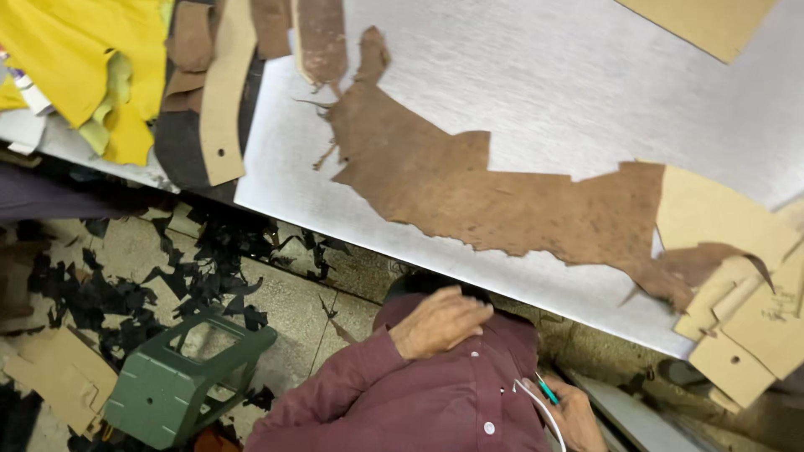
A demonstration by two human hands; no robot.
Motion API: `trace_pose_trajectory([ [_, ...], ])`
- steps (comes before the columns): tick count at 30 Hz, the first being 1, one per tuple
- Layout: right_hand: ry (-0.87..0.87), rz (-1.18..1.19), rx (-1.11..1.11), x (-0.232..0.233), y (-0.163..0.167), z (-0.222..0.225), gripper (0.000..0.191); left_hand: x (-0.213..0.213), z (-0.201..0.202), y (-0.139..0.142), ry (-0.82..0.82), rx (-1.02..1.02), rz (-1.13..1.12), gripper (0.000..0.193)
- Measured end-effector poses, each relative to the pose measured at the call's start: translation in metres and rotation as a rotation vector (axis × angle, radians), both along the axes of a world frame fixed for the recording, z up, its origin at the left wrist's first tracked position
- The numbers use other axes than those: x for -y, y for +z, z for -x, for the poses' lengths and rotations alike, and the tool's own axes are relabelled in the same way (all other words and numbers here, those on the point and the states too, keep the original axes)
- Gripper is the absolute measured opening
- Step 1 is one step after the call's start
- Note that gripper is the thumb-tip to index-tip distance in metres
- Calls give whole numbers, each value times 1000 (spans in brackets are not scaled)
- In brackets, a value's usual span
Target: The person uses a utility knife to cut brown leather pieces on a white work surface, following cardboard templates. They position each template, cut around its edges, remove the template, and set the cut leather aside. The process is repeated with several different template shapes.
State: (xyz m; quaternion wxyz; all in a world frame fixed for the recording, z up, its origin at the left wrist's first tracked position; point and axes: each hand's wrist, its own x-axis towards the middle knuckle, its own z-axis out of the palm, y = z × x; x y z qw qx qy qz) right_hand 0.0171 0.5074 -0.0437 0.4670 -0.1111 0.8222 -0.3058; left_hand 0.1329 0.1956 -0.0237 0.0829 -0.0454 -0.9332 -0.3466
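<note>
A: Where are the hands?

B: The left hand (440, 322) lies flat on the dark red shirt (419, 406), fingers loosely together, holding nothing. The right hand (578, 414), low by the shirt front, pinches a teal pen (547, 388), just beside a white cord (536, 402).

A: How should the person handle the pen well?

B: I think a firm pinch is best, keeping the tip away from the cord.

A: And the surroundings?

B: A grey table (519, 75) carries a ragged brown leather piece (469, 184) and cardboard patterns (737, 310). Below, black scraps (193, 276) cover the floor around a green stool (180, 377).
</note>
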Motion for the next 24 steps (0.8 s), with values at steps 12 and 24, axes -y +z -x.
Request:
trace_pose_trajectory([
  [12,69,17,65,61,-9,-8,37,60,-62,-2,304,362,-455,41],
  [24,-95,-7,165,111,-16,-49,37,124,-85,-21,220,493,-384,56],
])
